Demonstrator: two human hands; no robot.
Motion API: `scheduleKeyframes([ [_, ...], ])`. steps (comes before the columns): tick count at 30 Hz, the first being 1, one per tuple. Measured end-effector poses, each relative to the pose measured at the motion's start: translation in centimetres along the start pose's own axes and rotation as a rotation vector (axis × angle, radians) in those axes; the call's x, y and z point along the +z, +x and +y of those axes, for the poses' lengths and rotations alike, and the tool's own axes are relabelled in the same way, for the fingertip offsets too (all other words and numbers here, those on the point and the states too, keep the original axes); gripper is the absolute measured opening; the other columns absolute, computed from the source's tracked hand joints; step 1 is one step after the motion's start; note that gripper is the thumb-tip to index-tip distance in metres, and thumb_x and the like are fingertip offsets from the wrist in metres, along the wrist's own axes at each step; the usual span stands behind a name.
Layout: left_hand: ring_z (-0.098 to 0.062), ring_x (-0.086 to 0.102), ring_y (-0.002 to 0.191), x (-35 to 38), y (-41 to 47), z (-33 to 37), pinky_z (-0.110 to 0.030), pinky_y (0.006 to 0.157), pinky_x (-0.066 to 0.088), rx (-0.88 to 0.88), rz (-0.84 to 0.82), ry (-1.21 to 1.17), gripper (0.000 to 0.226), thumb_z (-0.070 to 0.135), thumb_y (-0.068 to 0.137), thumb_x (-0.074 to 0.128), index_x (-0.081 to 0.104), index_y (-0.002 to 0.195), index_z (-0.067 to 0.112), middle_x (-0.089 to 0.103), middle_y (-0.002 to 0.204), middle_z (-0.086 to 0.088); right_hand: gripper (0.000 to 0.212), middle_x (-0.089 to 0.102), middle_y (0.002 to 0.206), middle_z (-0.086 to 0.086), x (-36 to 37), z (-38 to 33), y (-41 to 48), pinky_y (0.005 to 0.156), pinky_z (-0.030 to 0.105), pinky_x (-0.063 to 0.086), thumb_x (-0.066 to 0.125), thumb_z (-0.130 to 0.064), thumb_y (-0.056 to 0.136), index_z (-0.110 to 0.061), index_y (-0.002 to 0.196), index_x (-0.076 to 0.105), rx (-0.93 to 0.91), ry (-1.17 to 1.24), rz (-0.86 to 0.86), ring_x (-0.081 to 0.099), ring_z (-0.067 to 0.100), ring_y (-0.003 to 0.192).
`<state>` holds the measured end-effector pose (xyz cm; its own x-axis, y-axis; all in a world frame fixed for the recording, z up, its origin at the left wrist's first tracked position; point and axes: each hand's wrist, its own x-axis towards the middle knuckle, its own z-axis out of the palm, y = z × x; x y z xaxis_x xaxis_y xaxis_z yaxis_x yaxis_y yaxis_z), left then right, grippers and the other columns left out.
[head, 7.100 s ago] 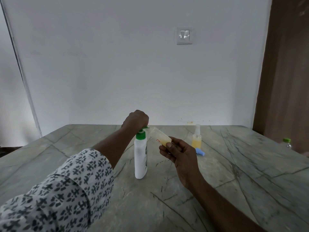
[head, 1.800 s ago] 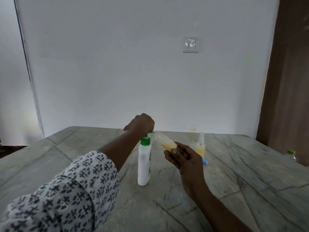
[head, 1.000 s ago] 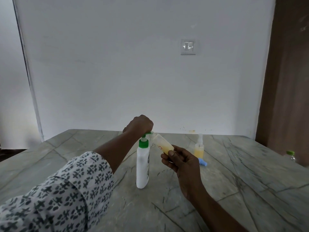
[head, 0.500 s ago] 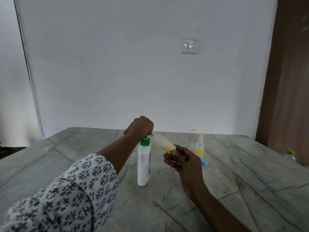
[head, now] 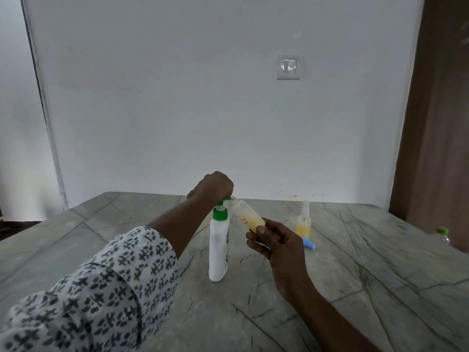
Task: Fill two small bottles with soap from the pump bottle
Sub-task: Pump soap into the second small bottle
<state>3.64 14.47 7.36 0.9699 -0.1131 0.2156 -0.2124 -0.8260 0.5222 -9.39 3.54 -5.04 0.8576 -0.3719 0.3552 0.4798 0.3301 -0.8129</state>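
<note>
Pump bottle: upright on table, left hand clenched over its green pump head. Small bottle: tilted, mouth at the spout, base pinched in right hand. 1 second bottle: standing behind, well apart.

No lettering can be read anywhere; the small bottle bears only a tiny red square outline, and the pump bottle label stays illegible.

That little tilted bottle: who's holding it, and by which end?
The right hand pinches the small bottle by its bottom end, mouth raised to the pump bottle spout. The left hand rests on the pump head.
</note>
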Motion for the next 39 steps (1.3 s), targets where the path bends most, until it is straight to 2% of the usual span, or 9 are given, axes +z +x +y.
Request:
scheduleKeyframes([
  [5,-0.033,0.059,0.095,0.8,-0.1,-0.3,-0.051,0.093,0.048,-0.034,0.003,0.007,0.02,0.013,0.07,0.039,0.054,0.082,0.008,0.061,0.103,-0.012,0.021,0.075,0.092,0.017,-0.3,0.1,-0.1,0.071,0.03,0.061,0.059,0.001,0.092,-0.007,0.11,0.066,0.007,-0.017,0.013,0.074,0.031,0.085],
  [8,-0.038,0.058,0.105,0.7,-0.5,-0.1,-0.056,0.098,0.043,-0.069,0.025,0.006,0.026,0.013,0.074,0.041,0.056,0.096,0.008,0.058,0.108,-0.015,0.021,0.076,0.09,0.014,-0.3,0.2,-0.1,0.07,0.029,0.061,0.059,0.0,0.092,-0.009,0.11,0.065,0.008,-0.033,0.018,0.074,0.03,0.085],
  [14,-0.029,0.059,0.09,0.0,-1.0,0.2,-0.046,0.094,0.048,-0.055,0.015,0.009,0.008,0.014,0.074,0.041,0.049,0.074,0.012,0.058,0.093,-0.01,0.021,0.076,0.092,0.015,-0.3,0.1,-0.1,0.071,0.03,0.061,0.06,-0.001,0.092,-0.01,0.11,0.065,0.009,-0.021,0.0,0.074,0.032,0.087],
  [19,-0.037,0.059,0.107,-0.9,-1.5,1.1,-0.057,0.101,0.041,-0.025,0.011,0.079,0.027,0.016,0.074,0.041,0.056,0.095,0.009,0.059,0.109,-0.014,0.02,0.076,0.093,0.015,-0.1,0.2,0.0,0.071,0.031,0.061,0.06,-0.001,0.091,-0.01,0.108,0.066,0.029,0.008,-0.003,0.074,0.032,0.087],
  [23,-0.028,0.059,0.085,-0.5,-0.9,0.5,-0.042,0.088,0.048,-0.03,-0.021,0.059,0.014,0.015,0.066,0.038,0.05,0.073,0.01,0.06,0.091,-0.01,0.02,0.075,0.094,0.018,0.0,0.1,0.0,0.072,0.032,0.061,0.06,-0.003,0.091,-0.007,0.109,0.066,0.026,0.026,-0.019,0.074,0.031,0.086],
  [26,-0.026,0.058,0.072,0.0,0.0,0.0,-0.035,0.073,0.049,-0.012,-0.042,0.011,0.018,0.012,0.07,0.036,0.053,0.071,0.008,0.059,0.092,-0.012,0.021,0.075,0.095,0.019,0.0,0.2,-0.1,0.073,0.033,0.061,0.06,-0.004,0.091,-0.005,0.112,0.065,0.022,0.021,-0.024,0.073,0.031,0.086],
  [29,-0.032,0.063,0.086,0.0,-0.1,-0.1,-0.04,0.083,0.053,0.003,0.013,-0.025,0.022,0.015,0.079,0.04,0.06,0.083,0.006,0.062,0.099,-0.013,0.022,0.074,0.095,0.02,-0.1,0.3,-0.1,0.074,0.033,0.061,0.06,-0.004,0.091,-0.005,0.113,0.065,0.02,0.006,-0.015,0.073,0.032,0.087],
  [32,-0.028,0.057,0.084,0.3,-0.6,-0.3,-0.041,0.089,0.048,-0.051,0.002,-0.02,0.011,0.013,0.07,0.04,0.051,0.072,0.012,0.057,0.09,-0.01,0.02,0.076,0.092,0.016,-0.3,0.4,0.0,0.07,0.03,0.061,0.06,-0.004,0.092,-0.007,0.111,0.065,0.028,-0.009,0.007,0.074,0.032,0.087],
  [39,-0.029,0.059,0.088,0.4,-0.9,-0.1,-0.045,0.095,0.047,-0.074,0.035,-0.017,0.008,0.013,0.073,0.041,0.049,0.074,0.013,0.054,0.084,-0.008,0.022,0.076,0.092,0.015,-0.4,0.5,0.0,0.071,0.029,0.061,0.06,-0.003,0.091,-0.007,0.113,0.065,0.03,-0.017,0.013,0.074,0.032,0.087],
])
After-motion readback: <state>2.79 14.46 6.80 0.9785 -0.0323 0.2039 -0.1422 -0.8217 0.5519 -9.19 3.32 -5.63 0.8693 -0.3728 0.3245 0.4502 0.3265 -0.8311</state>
